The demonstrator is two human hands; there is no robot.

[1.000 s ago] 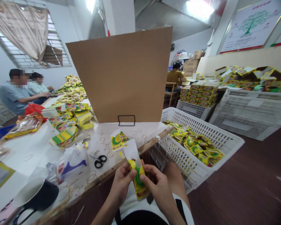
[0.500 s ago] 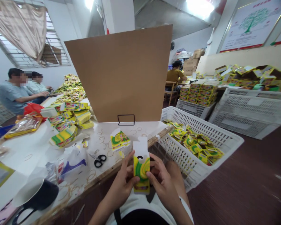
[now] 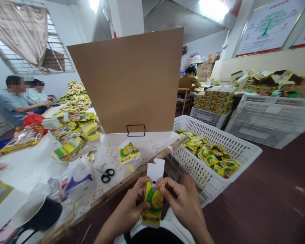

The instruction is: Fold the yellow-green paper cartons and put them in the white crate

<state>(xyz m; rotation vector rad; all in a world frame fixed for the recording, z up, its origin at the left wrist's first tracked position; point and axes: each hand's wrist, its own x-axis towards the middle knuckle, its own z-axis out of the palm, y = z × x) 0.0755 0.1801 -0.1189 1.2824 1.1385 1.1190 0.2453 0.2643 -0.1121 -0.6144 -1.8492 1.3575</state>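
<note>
Between my hands, above my lap, is a small yellow and green carton (image 3: 154, 205) with its white top flap standing up. My left hand (image 3: 137, 203) grips its left side, thumb across the front and fingers near the top edge. My right hand (image 3: 176, 196) pinches the upper right edge, close to the base of the flap. Beyond them on the table lies a stack of flat printed cartons (image 3: 129, 154). To its left are black-handled scissors (image 3: 107, 175). Whatever may be inside the carton is hidden.
A white plastic basket (image 3: 218, 137) of yellow cartons stands at my right. A large cardboard sheet (image 3: 129, 81) rises behind the table. On the left are a dark mug (image 3: 44, 213), a tissue pack (image 3: 78, 176) and bundled cartons (image 3: 73, 135). Several people sit farther off.
The carton has come lower and tilted slightly. My fingers have shifted up to its top edge, and the white flap now leans back more.
</note>
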